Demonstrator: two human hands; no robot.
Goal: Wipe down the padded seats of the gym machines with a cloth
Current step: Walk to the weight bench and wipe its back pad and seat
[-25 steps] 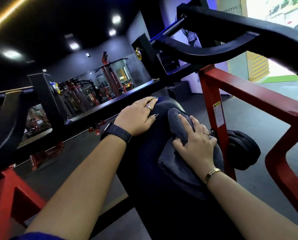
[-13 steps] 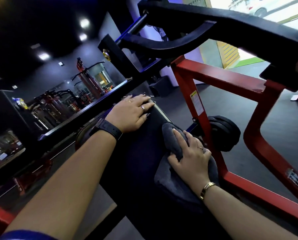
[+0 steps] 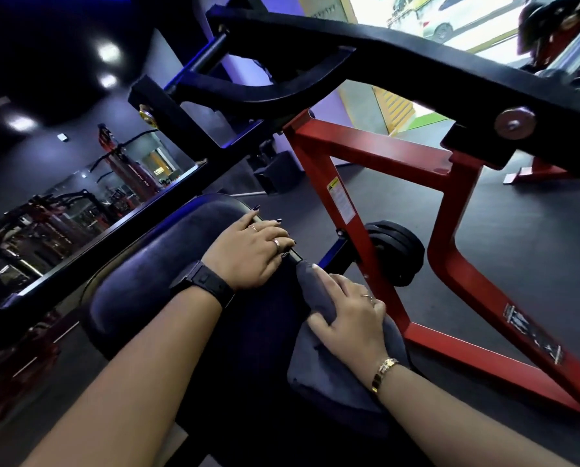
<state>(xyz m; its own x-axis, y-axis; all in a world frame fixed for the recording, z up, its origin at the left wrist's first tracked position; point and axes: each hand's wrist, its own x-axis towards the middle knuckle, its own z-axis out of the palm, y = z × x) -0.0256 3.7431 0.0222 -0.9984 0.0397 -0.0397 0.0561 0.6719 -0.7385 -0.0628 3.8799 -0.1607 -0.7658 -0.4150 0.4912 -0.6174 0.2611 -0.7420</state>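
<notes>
A dark padded seat (image 3: 153,264) of a red-framed gym machine fills the middle of the view. My left hand (image 3: 248,252) lies flat on the pad near its right edge, and its fingertips hang over that edge. A dark grey cloth (image 3: 335,375) is draped over the pad's right side. My right hand (image 3: 349,318) presses on the cloth with its fingers spread and curved over it. Both forearms reach in from below.
The red machine frame (image 3: 369,156) stands to the right, with black weight plates (image 3: 399,251) at its post. A black padded lever arm (image 3: 399,65) crosses overhead. A black bar (image 3: 113,230) runs along the left. More machines stand far left.
My right hand has slid the cloth toward the pad's right edge. My left hand has shifted right along the pad. The view has swung, so the frame sits more to the right.
</notes>
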